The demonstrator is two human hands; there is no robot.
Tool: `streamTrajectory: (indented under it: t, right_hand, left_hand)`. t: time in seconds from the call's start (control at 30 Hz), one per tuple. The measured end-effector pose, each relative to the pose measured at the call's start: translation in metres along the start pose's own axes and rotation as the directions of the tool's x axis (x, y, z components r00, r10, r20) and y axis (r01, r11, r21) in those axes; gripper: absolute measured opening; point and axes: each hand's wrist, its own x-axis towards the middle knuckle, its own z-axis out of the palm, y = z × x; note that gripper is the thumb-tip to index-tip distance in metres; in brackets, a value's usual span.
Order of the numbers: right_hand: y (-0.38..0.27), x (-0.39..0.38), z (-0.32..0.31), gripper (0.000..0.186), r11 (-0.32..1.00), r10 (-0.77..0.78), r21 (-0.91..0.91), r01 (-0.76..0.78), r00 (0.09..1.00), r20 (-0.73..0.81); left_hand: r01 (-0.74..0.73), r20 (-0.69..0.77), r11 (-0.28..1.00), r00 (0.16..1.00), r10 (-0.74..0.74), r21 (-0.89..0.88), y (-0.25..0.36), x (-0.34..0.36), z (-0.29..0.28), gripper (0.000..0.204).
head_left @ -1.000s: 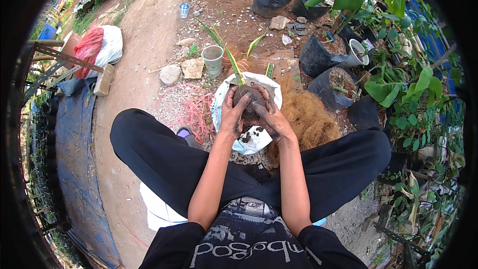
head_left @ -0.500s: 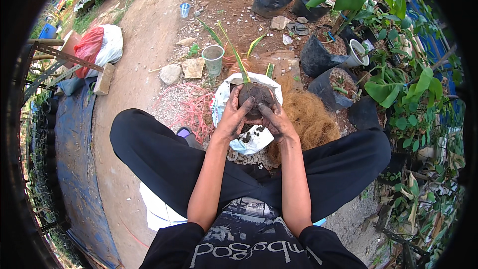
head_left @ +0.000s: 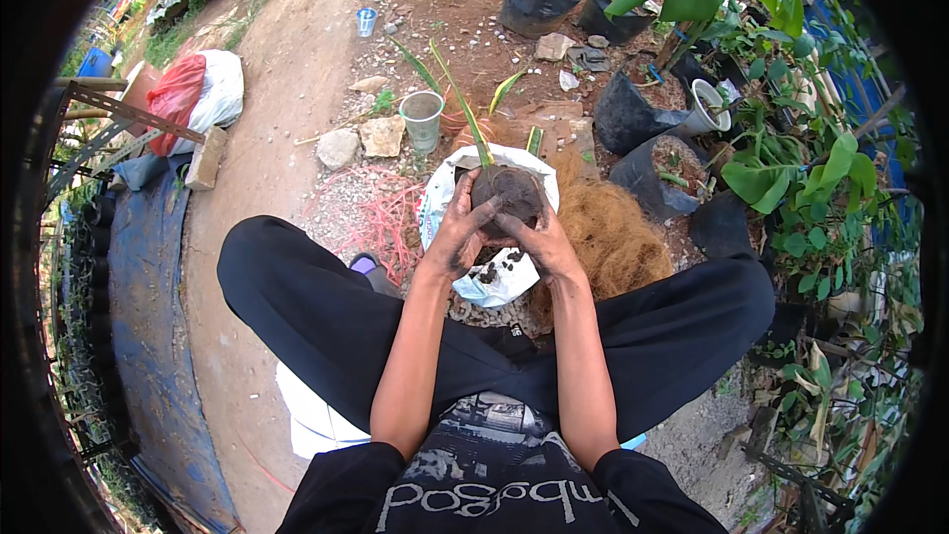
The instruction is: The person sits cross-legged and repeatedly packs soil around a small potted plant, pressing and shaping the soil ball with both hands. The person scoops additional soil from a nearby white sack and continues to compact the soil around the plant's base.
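Rounded, dark-brown ball of soil [head_left: 520, 188]: sits snugly cupped between soil-smeared left hand [head_left: 459, 229] and right hand [head_left: 546, 240], with forearms angled inward, fingers curled around its sides, thumbs across the near face. Looks compact and rough; meets a long, narrow, yellow-edged green leaf [head_left: 478, 133] at the far edge. Rests held over an open white plastic sack [head_left: 432, 213], left of tangled golden-brown fibre [head_left: 618, 242].

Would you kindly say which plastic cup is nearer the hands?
The larger translucent greenish cup beside the pale blocky stone; the small blue-tinted cup is farther away.
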Motion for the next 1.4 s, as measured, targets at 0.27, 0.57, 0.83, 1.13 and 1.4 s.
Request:
streamTrajectory:
  t: [0.27, 0.57, 0.83, 1.13, 1.4]
  right_hand:
    - [-0.014, -0.006, -0.001, 0.068, 0.989, 0.049, 0.136, -0.054, 0.998, 0.042]
    - [-0.017, -0.009, 0.004, 0.065, 0.991, 0.056, 0.115, -0.062, 0.997, 0.057]
    - [-0.017, -0.008, 0.002, 0.063, 0.998, 0.06, 0.021, -0.061, 0.997, 0.057]
    - [-0.015, -0.005, 0.002, 0.059, 0.996, 0.084, -0.007, -0.084, 0.996, 0.014]
    - [-0.01, -0.004, 0.002, 0.056, 0.972, -0.023, 0.235, -0.009, 0.991, 0.134]
  left_hand:
    - [-0.036, -0.03, 0.997, 0.999, 0.034, -0.074, 0.0, 0.0, 0.004, 0.061]
    - [-0.064, -0.188, 0.997, 0.981, 0.055, -0.044, -0.002, 0.002, 0.004, 0.056]
    - [-0.077, -0.173, 0.992, 0.983, 0.059, -0.098, -0.001, 0.003, 0.004, 0.053]
    - [-0.119, -0.214, 0.987, 0.972, 0.094, -0.108, -0.001, 0.001, 0.008, 0.051]
    - [-0.151, -0.173, 0.982, 0.976, 0.13, -0.111, -0.002, 0.002, 0.003, 0.053]
